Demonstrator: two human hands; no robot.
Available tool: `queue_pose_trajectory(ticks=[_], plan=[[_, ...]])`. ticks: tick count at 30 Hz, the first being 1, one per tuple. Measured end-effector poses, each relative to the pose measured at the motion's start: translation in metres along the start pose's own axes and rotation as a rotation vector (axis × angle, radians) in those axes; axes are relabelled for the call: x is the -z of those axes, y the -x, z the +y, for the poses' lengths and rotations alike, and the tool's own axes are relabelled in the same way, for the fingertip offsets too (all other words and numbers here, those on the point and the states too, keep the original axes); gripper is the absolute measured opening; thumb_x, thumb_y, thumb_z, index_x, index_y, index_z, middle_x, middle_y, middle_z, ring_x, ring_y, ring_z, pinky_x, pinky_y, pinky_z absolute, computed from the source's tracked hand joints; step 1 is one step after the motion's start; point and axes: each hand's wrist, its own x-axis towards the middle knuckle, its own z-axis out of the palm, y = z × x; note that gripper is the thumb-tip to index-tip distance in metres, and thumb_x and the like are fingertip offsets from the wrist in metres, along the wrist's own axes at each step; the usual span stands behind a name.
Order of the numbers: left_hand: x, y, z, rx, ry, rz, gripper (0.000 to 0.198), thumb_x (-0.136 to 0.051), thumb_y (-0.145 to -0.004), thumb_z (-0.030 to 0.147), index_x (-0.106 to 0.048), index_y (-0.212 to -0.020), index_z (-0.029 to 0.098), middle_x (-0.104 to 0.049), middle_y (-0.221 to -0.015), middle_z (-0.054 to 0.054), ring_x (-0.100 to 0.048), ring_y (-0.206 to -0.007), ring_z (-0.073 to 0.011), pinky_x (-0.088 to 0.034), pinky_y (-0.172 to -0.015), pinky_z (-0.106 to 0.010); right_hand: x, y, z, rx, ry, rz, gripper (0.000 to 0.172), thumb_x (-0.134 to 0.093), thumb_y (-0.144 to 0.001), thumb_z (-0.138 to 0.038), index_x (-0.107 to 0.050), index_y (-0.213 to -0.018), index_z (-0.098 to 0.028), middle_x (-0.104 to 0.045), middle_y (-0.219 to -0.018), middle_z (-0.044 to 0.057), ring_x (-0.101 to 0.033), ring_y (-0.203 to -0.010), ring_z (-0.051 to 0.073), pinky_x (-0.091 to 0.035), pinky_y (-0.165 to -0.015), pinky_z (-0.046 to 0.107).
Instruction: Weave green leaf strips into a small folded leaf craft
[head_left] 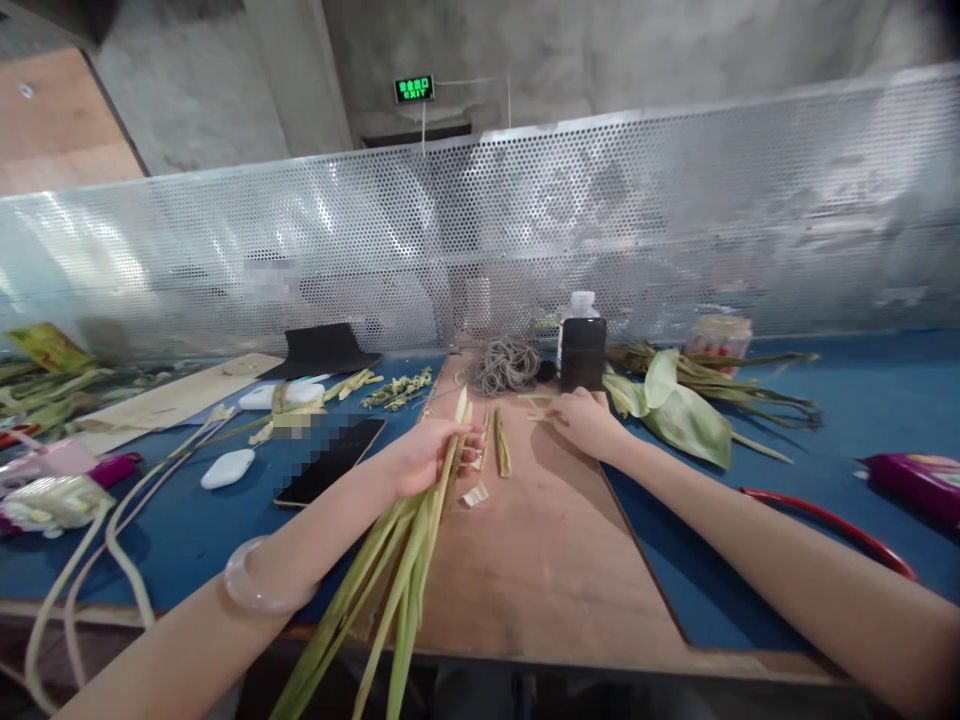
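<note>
My left hand [435,455] is closed around a bundle of long green leaf strips [409,560]. Their pale tips stick up past the fingers, while the long ends hang over the table's front edge. On the wooden board [525,570], my right hand [589,422] rests with curled fingers at the foot of an upright black phone [583,350]. Thin pale strips [536,405] lie by its fingertips, which are partly hidden; what they hold, if anything, cannot be made out. Between the hands lie a short folded leaf piece [502,445] and a white scrap [475,494].
Behind the board sit a coil of grey cord [508,366] and a white-capped bottle [582,300]. Broad green leaves [682,415] and a red curved handle [832,525] lie right. A dark phone [334,460] and white case [228,468] lie left. A perforated metal panel [600,220] borders the back.
</note>
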Motion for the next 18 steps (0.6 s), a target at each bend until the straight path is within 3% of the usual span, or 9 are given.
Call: queue_pose_trajectory(ticks=[4, 7, 9, 12, 15, 18], plan=[[0.001, -0.002, 0.001, -0.008, 0.011, 0.026, 0.013, -0.05, -0.08, 0.01, -0.059, -0.089, 0.007, -0.062, -0.067, -0.006, -0.058, -0.053, -0.0104, -0.046, -0.047, -0.02, 0.007, -0.003, -0.004, -0.063, -0.176, 0.031, 0.021, -0.05, -0.079, -0.016, -0.068, -0.09, -0.016, -0.07, -0.083, 0.007, -0.059, -0.082, 0.02, -0.04, -0.076, 0.034], [0.002, -0.004, 0.002, 0.022, 0.079, 0.021, 0.014, -0.048, -0.082, 0.01, -0.06, -0.086, 0.006, -0.067, -0.077, -0.013, -0.066, -0.066, -0.0162, -0.053, -0.058, -0.024, 0.016, 0.0, -0.016, -0.082, -0.336, 0.062, 0.025, -0.047, -0.084, -0.021, -0.062, -0.102, -0.013, -0.069, -0.09, 0.007, -0.062, -0.075, 0.014, -0.046, -0.068, 0.025], [0.003, -0.006, 0.001, 0.04, 0.12, -0.016, 0.015, -0.047, -0.082, 0.01, -0.061, -0.087, 0.006, -0.069, -0.089, -0.018, -0.068, -0.078, -0.0205, -0.055, -0.066, -0.029, 0.022, 0.005, -0.032, -0.062, -0.551, 0.063, 0.028, -0.046, -0.086, -0.025, -0.058, -0.108, -0.012, -0.068, -0.092, 0.007, -0.063, -0.073, 0.012, -0.049, -0.063, 0.023], [0.003, -0.01, -0.001, 0.047, 0.14, -0.104, 0.018, -0.048, -0.082, 0.011, -0.062, -0.093, 0.007, -0.069, -0.091, -0.018, -0.068, -0.083, -0.0232, -0.056, -0.071, -0.033, 0.028, 0.017, -0.064, 0.083, -0.818, 0.005, 0.028, -0.048, -0.087, -0.033, -0.059, -0.107, -0.015, -0.067, -0.092, 0.007, -0.062, -0.073, 0.013, -0.05, -0.062, 0.024], [0.003, -0.013, -0.005, 0.043, 0.138, -0.139, 0.017, -0.05, -0.082, 0.011, -0.064, -0.091, 0.007, -0.07, -0.081, -0.015, -0.069, -0.077, -0.0227, -0.056, -0.069, -0.032, 0.027, 0.027, -0.089, 0.285, -0.68, -0.001, 0.03, -0.05, -0.088, -0.034, -0.058, -0.112, -0.018, -0.067, -0.093, 0.006, -0.061, -0.076, 0.014, -0.049, -0.069, 0.028], [0.006, -0.016, -0.008, 0.024, 0.139, -0.107, 0.015, -0.051, -0.081, 0.008, -0.064, -0.086, 0.007, -0.069, -0.075, -0.013, -0.068, -0.067, -0.0199, -0.057, -0.065, -0.03, 0.025, 0.028, -0.094, 0.462, -0.446, 0.019, 0.033, -0.045, -0.091, -0.03, -0.052, -0.12, -0.017, -0.065, -0.1, 0.009, -0.059, -0.089, 0.017, -0.047, -0.077, 0.03]])
